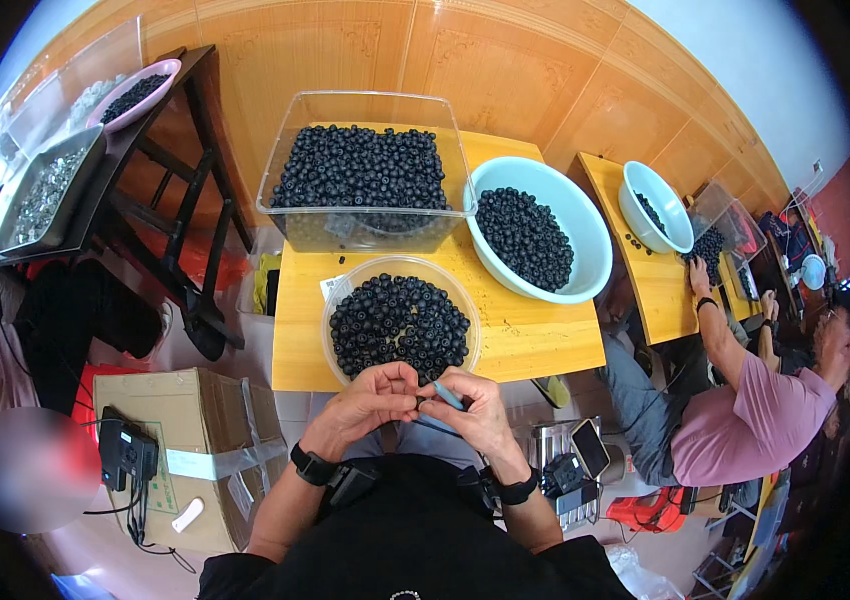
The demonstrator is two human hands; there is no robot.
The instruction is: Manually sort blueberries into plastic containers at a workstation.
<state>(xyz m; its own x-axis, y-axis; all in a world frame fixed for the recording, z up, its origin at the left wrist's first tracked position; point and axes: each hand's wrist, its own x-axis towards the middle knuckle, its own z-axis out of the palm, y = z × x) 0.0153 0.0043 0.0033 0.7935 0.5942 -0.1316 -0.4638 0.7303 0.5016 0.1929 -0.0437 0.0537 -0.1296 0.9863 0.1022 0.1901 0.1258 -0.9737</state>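
Observation:
Just beyond my lap, at the table's near edge, my two hands meet. My left hand (373,405) is closed in a pinch on a small dark round piece (420,402), mostly covered by the fingertips. My right hand (475,408) is closed around a slim tool with a blue-grey handle (448,395), its fingertips against the same piece. The tool's tip is too small to make out. Right behind the hands stands a round clear tub (327,335) of small black bead-like pieces (400,320), several showing a hole.
On the yellow table (535,345) stand a clear rectangular bin (365,235) and a light-blue basin (595,250), both holding black pieces. A cardboard box (170,400) is at lower left. To the right, a person (745,420) works at another table (635,290); another person sits far left.

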